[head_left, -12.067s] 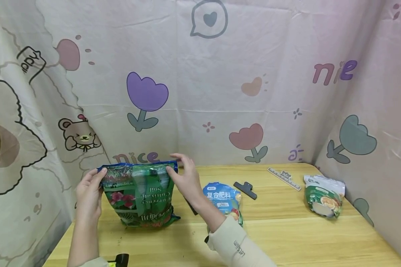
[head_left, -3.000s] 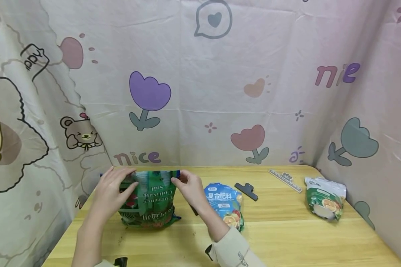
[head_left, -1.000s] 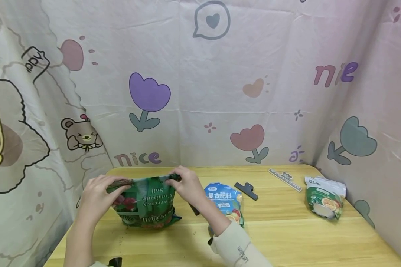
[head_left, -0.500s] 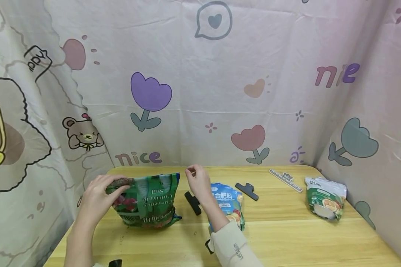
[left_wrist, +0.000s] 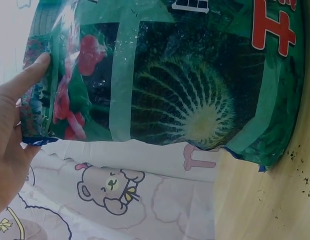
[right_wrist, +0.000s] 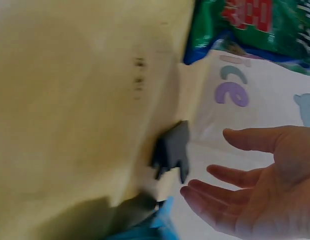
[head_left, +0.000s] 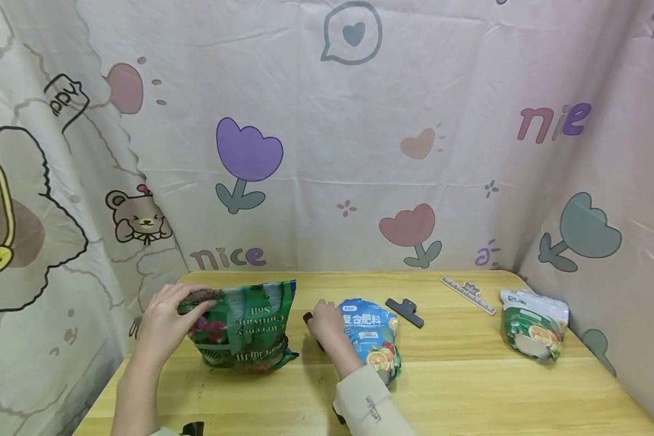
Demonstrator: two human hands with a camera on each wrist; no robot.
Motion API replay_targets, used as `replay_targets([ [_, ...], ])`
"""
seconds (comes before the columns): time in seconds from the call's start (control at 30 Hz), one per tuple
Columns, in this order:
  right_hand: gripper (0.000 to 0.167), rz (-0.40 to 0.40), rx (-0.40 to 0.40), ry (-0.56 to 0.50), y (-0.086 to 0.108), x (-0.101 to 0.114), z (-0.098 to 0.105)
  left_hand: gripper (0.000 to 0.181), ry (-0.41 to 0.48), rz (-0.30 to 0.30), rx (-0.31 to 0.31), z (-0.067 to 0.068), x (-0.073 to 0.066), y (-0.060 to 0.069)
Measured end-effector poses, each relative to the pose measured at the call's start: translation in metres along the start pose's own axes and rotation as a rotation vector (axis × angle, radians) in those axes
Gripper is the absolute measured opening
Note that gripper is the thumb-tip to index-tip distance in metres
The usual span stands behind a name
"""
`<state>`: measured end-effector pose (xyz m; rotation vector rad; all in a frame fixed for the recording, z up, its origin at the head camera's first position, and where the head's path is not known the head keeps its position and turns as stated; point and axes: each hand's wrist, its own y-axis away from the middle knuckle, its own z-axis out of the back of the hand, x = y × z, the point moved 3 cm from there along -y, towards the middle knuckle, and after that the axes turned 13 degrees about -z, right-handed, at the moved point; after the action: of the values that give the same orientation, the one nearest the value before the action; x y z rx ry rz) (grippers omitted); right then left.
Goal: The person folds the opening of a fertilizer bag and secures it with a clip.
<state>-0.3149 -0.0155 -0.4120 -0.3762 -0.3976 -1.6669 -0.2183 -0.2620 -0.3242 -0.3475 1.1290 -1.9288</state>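
Note:
The green soil bag (head_left: 257,330) stands at the left of the table, its print upside down. My left hand (head_left: 162,321) pinches the folded top at its left corner; in the left wrist view the thumb of that hand (left_wrist: 12,120) lies on the front of the bag (left_wrist: 122,85). The bag's top right corner stands up unheld. My right hand (head_left: 328,324) is over a black clip (head_left: 307,317), partly hidden, between the two bags. The right wrist view has the right hand's fingers (right_wrist: 207,195) spread beside this clip (right_wrist: 174,145), a gap between them.
A blue bag (head_left: 364,336) lies right beside the right hand. Behind it to the right are another black clip (head_left: 406,312) and a white clip (head_left: 469,295). A white and green pouch (head_left: 534,330) lies near the table's right edge.
My right hand has let go of the bag's top right corner and moved right and down to the black clip. The bag's right corner has risen. The left hand keeps its pinch.

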Motion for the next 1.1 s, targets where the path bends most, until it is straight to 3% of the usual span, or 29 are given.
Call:
replay_targets([
  [0.33, 0.018, -0.044, 0.012, 0.111, -0.007, -0.011, -0.02, 0.032, 0.01, 0.016, 0.016, -0.001, 0.002, 0.001],
  [0.57, 0.03, -0.044, 0.012, 0.063, -0.006, -0.012, -0.018, 0.032, 0.021, 0.025, 0.013, -0.001, 0.003, 0.001],
  [0.7, 0.021, -0.02, 0.019, 0.055, -0.004, -0.012, -0.012, 0.031, 0.021, 0.025, 0.008, -0.002, 0.002, 0.001],
  [0.8, 0.032, -0.01, 0.037, -0.031, -0.002, -0.011, -0.006, 0.031, 0.019, 0.024, 0.005, -0.002, 0.002, 0.0],
  [0.9, 0.042, -0.007, 0.063, -0.194, -0.001, -0.008, 0.004, 0.032, 0.019, 0.023, 0.004, -0.002, 0.002, 0.0],
  [1.1, 0.032, 0.042, 0.075, -0.46, 0.003, 0.002, 0.037, 0.031, 0.021, 0.027, 0.007, -0.002, 0.002, 0.0],
])
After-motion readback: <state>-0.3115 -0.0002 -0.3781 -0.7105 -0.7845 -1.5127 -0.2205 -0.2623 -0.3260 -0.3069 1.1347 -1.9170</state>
